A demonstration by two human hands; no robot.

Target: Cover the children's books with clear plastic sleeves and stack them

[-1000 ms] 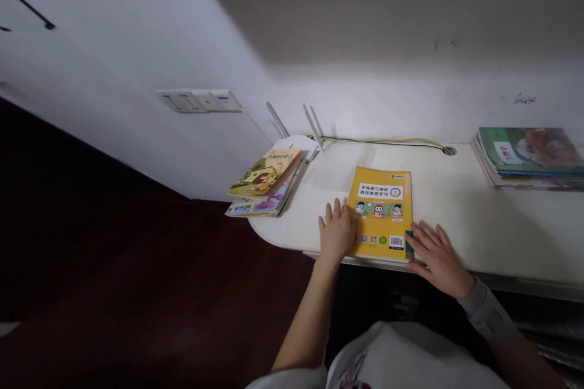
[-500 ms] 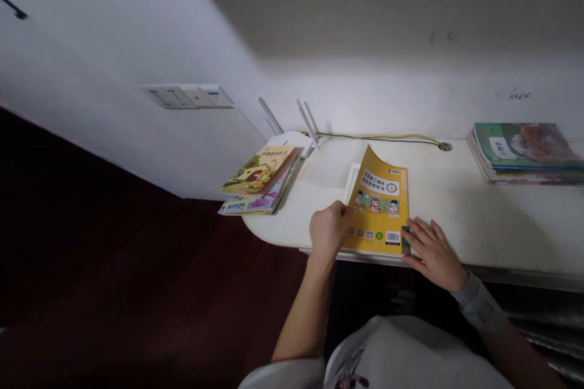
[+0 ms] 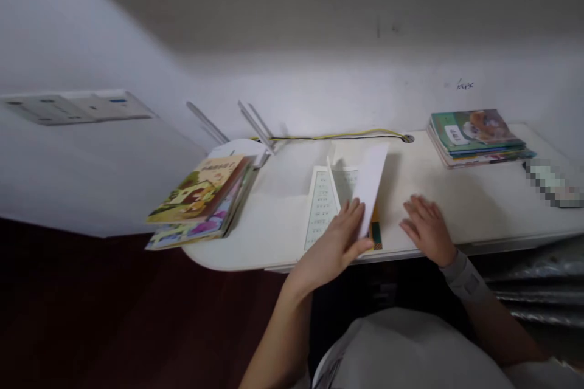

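A yellow-covered workbook (image 3: 322, 203) lies at the desk's front edge, its printed pages partly fanned. Its cover (image 3: 371, 179) stands tilted up toward the right, showing a white inner side; a strip of yellow and green shows beneath. My left hand (image 3: 340, 240) lies against that inner side, fingers stretched out and thumb apart near the cover's lower edge. To the right of the book, my right hand (image 3: 427, 228) hovers over or rests on the desk, fingers loosely spread and holding nothing. Which of the two it does, I cannot tell.
A stack of picture books (image 3: 201, 194) overhangs the desk's rounded left end, beside a white router (image 3: 239, 147) with antennas. Another book stack (image 3: 477, 134) sits at the back right, near a phone-like object (image 3: 554, 182), pixelated. A yellow cable (image 3: 337, 135) runs along the wall.
The workbook's yellow cover has swung over to the right, exposing printed pages. My left hand has gone from pinching its left edge to lying on its inner side. My right hand has left the book.
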